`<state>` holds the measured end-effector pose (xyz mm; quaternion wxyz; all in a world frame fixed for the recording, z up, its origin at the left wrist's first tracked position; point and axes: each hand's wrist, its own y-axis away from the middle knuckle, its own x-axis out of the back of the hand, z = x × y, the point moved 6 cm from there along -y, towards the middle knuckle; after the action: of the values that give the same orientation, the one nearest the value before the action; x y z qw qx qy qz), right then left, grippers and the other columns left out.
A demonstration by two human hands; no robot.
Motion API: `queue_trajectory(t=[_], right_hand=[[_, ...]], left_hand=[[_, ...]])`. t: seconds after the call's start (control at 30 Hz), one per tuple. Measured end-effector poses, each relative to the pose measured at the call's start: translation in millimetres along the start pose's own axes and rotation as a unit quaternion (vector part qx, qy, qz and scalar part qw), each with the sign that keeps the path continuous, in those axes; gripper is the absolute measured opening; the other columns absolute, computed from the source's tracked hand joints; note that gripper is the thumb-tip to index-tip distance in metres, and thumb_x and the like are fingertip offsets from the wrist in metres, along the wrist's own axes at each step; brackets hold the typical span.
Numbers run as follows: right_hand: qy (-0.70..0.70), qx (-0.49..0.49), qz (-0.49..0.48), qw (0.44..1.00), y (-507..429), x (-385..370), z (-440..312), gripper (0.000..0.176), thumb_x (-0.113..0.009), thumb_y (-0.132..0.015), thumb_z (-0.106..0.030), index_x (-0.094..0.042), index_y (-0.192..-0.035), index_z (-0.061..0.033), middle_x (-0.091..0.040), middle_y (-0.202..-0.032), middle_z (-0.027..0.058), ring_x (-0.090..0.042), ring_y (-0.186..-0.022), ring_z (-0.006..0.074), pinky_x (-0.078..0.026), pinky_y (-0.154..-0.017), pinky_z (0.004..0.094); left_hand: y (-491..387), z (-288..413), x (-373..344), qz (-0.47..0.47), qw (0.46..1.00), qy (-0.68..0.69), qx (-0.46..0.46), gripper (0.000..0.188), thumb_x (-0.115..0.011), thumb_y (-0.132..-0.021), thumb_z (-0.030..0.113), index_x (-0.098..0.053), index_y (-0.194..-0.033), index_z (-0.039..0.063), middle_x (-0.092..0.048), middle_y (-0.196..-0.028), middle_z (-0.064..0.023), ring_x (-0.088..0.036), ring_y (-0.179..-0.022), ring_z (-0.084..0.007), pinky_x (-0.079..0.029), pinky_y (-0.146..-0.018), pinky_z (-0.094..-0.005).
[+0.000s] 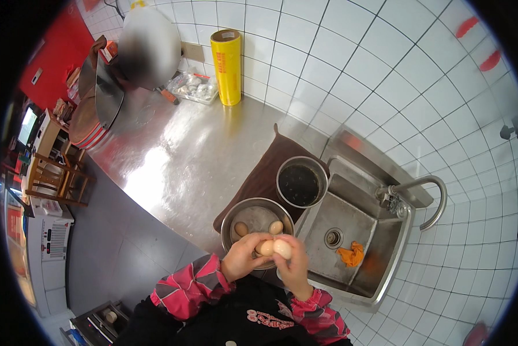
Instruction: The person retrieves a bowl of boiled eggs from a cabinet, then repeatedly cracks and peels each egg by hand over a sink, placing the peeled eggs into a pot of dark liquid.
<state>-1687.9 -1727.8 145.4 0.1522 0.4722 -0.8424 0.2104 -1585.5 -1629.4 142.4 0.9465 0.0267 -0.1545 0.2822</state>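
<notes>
Over the near rim of a steel bowl [257, 202], my left hand [246, 255] holds a tan egg [265, 248]. My right hand [294, 264] grips a paler egg [283, 249] directly beside it; the two eggs appear to touch. More eggs lie in the bowl below, one brown egg [241, 229] at the left and another egg [276, 227] at the right. A steel pot [278, 184] of dark liquid stands just behind the bowl. Both vessels are on a brown cloth [259, 181]. My hands partly hide the bowl's near side.
At the right is a steel sink [328, 212] with a curved faucet [436, 186] and an orange cloth [351, 254]. Along the wall stand a yellow roll [228, 73] and a plastic container [194, 88] of wrapped items. A cleaver [107, 99] rests by a round chopping block [84, 119].
</notes>
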Motion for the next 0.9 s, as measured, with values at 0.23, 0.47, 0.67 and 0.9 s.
queue_trajectory(t=[0.23,0.47,0.67,0.9], right_hand=[[-0.026,0.019,0.026,0.999,-6,4,-11,0.034,-0.061,-0.08,-0.007,-0.05,-0.111,-0.0003,-0.056,-0.11,0.0128,-0.055,-0.095,0.0234,-0.043,-0.085,0.0327],[-0.041,-0.02,0.013,0.999,-4,6,-3,0.034,-0.063,-0.078,-0.005,-0.053,-0.111,-0.0005,-0.057,-0.107,0.0132,-0.056,-0.097,0.0243,-0.045,-0.082,0.032],[-0.365,-0.184,0.146,0.901,2,18,24,0.03,-0.054,-0.086,-0.007,-0.047,-0.115,-0.0005,-0.053,-0.115,0.0116,-0.054,-0.097,0.0176,-0.044,-0.086,0.0284],[-0.114,-0.034,0.111,0.987,-5,19,-7,0.029,-0.054,-0.084,-0.006,-0.05,-0.112,-0.0019,-0.054,-0.109,0.0124,-0.055,-0.096,0.0227,-0.043,-0.086,0.0314]], left_hand=[[1,6,1,0.002,0.998,-0.049,-0.035,0.045,-0.075,-0.07,0.011,-0.055,-0.11,0.005,-0.059,-0.106,-0.0118,-0.058,-0.097,-0.03,-0.047,-0.082,-0.0355],[1,6,-4,0.002,0.997,-0.057,-0.049,0.043,-0.072,-0.07,0.005,-0.053,-0.108,0.006,-0.057,-0.105,-0.0109,-0.057,-0.098,-0.0288,-0.048,-0.081,-0.0349],[7,-25,-22,-0.057,0.945,0.266,0.179,0.023,-0.058,-0.089,0.017,-0.05,-0.107,0.006,-0.055,-0.093,-0.0067,-0.055,-0.076,-0.0135,-0.045,-0.063,-0.0256],[2,-31,-36,-0.048,0.82,0.496,0.283,0.036,-0.031,-0.1,0.035,-0.051,-0.099,0.006,-0.054,-0.075,-0.0036,-0.046,-0.057,-0.0087,-0.036,-0.048,-0.0207]])
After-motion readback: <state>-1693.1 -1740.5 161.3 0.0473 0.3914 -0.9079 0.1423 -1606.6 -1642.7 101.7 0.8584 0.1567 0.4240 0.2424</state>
